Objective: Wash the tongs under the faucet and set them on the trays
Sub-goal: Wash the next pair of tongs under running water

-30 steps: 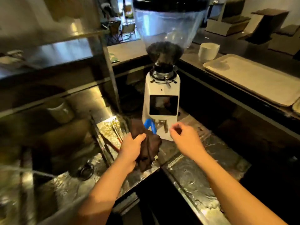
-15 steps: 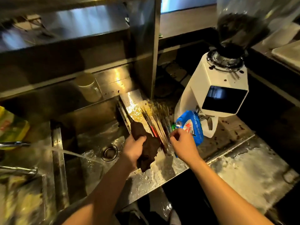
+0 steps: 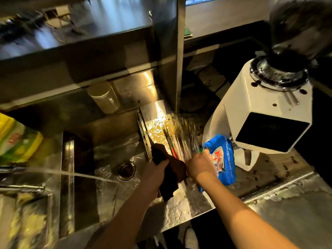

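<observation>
Since 0.5 s ago little has changed: the left hand (image 3: 154,170) still grips the dark cloth (image 3: 170,175), fingers curled round it, and the right hand (image 3: 197,165) has closed on the near ends of the blurred tongs (image 3: 181,139), which fan away from its fingers across the wet surface (image 3: 181,202). Just right of those fingers lies a blue pouch (image 3: 221,159) against the white grinder (image 3: 265,112). Left of the cloth, water streams from the faucet (image 3: 10,168) into the sink (image 3: 115,151).
</observation>
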Motion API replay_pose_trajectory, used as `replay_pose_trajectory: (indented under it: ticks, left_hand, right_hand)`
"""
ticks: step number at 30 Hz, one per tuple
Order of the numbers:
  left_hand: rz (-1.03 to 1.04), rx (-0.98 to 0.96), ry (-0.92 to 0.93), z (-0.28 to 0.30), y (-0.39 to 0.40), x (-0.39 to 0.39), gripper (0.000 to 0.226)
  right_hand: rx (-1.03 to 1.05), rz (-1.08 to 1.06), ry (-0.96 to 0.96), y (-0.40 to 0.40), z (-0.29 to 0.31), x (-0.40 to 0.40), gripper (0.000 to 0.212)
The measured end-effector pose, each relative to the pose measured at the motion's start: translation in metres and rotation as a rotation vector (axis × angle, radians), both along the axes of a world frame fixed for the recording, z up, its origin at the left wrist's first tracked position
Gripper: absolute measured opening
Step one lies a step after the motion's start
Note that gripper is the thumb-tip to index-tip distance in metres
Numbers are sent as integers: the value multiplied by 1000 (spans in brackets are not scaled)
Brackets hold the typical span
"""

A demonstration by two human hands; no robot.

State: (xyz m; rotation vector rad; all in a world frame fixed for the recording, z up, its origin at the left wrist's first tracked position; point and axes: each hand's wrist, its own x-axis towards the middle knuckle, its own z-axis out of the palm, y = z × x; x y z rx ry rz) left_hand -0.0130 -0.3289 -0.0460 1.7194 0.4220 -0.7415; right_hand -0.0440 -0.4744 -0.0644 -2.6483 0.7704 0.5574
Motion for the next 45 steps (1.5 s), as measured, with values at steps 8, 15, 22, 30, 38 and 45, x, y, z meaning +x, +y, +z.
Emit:
replay_pose_trajectory:
  ticks: [8,15,22,30,38,45]
  left_hand:
    - [219,-184,-20,4,5,0,10]
    - [437,-308,-6,6,68,5,20]
    - [744,-399,12,-7,188,15,43]
    - [740,-654,-39,-17,271,31,34]
    - [695,-474,21,-26,260,76,34]
    - [574,-363,149,-29,260,81,41]
  right_hand:
    - [183,-10,-228,-23,51,-14,23]
    - [577,-46,-318,21,75,6,43]
    - [859,122,-176,124,75,4,20]
    - [969,231,-14,217,61,-8,11]
    - [966,208,102,239,57,-15,25]
    - [863,261,81,249,58,-3,5]
